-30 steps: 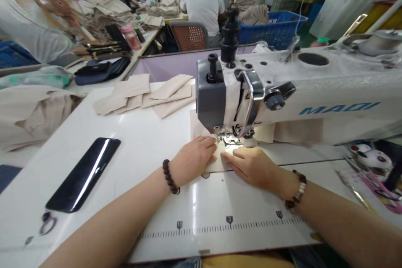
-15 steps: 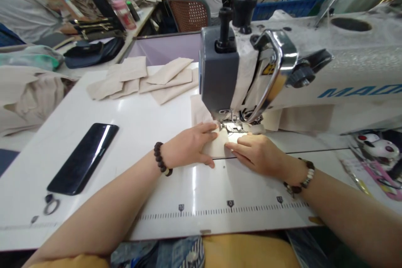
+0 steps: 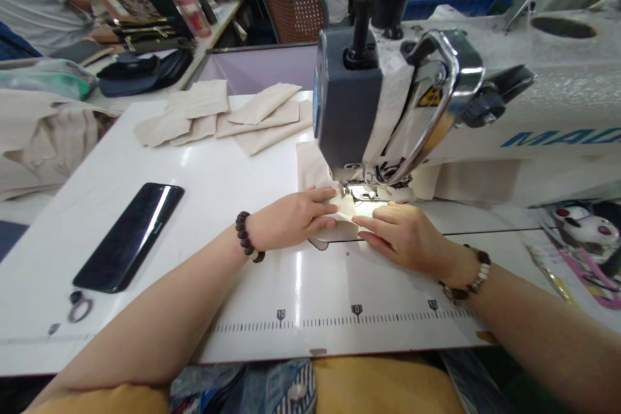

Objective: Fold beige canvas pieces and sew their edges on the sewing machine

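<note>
Left hand and right hand lie spread flat, pressing beige canvas just beside the presser foot; a slip could draw a hand under it.

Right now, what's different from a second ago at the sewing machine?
The view tipped lower, so the sewing machine looks bigger. The left hand turned flatter across the cloth. Neither it nor the right hand let go. The phone and the cloth pieces stayed where they were.
</note>
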A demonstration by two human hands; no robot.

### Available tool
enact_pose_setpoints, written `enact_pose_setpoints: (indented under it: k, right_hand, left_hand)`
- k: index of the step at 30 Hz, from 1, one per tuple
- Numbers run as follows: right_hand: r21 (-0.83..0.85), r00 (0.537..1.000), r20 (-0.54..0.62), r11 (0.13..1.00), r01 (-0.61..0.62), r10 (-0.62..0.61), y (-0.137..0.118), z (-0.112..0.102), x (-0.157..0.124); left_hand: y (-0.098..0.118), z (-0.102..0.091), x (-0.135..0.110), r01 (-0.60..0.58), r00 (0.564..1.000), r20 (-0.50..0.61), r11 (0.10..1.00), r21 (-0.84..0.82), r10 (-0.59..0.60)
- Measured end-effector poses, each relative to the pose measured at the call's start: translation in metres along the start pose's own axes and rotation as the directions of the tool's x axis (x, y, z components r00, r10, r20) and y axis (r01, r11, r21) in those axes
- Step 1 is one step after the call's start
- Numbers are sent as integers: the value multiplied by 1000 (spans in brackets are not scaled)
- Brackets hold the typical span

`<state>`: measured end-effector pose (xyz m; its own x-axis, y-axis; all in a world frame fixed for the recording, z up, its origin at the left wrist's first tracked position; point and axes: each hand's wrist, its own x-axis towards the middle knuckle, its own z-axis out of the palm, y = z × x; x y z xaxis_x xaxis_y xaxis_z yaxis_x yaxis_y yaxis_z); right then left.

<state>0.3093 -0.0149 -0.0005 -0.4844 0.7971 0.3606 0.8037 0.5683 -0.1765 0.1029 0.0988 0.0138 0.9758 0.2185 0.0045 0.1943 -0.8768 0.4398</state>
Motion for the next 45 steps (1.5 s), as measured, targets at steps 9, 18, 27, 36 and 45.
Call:
enact_pose_setpoints:
  k: [9,18,27,36,45]
  right_hand:
    - [-96,995,52,992,86,-81,-13,4,-1]
    - [-97,991,132,995,18,-5,-7,8,-4]
    - [-89,983,165,994,-69,83,-8,8,2]
    - [-108,958,223,981,-160,181,-13,4,9]
    - [-118,957,215,978,-171,193,-13,6,6]
  left_hand:
    - [0,3,-2,-14,999,-30,1000,18,14]
    - [-9,17,-16,-95,992,-77,995,21,97]
    - [-12,11,-18,-89,994,-81,983,-161,77]
    - [-15,6,-20,-73,994,-104,958,-279,45]
    - [-10,9,-19,-77,996,-49,988,-131,71]
